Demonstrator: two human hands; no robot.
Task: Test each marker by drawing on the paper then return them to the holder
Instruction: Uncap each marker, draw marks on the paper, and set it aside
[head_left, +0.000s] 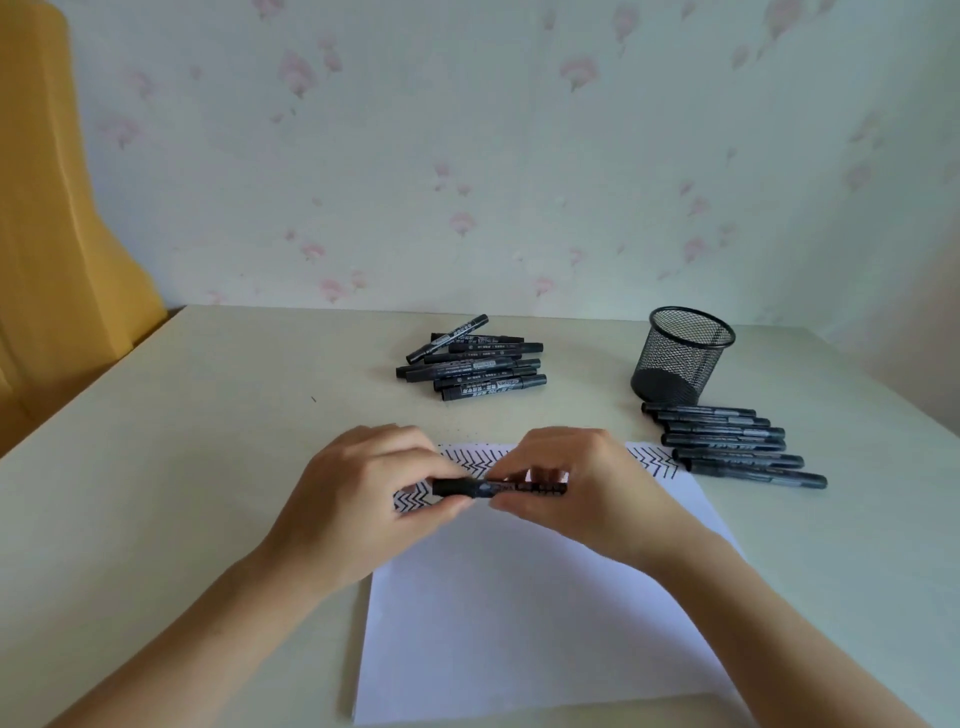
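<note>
Black plastic marker (498, 488), light, stiff and slick, hangs level over the paper's (519, 613) far edge; left hand (358, 499) pinches its cap end, right hand (582, 493) grips the barrel.

Left hand (358, 499) and right hand (587, 488) meet over the table, fingers curled, each pinching.

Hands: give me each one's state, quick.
Left hand: fingers pinch the cap end of the black cylindrical plastic marker.
Right hand: fingers grip the same marker's barrel.
</note>
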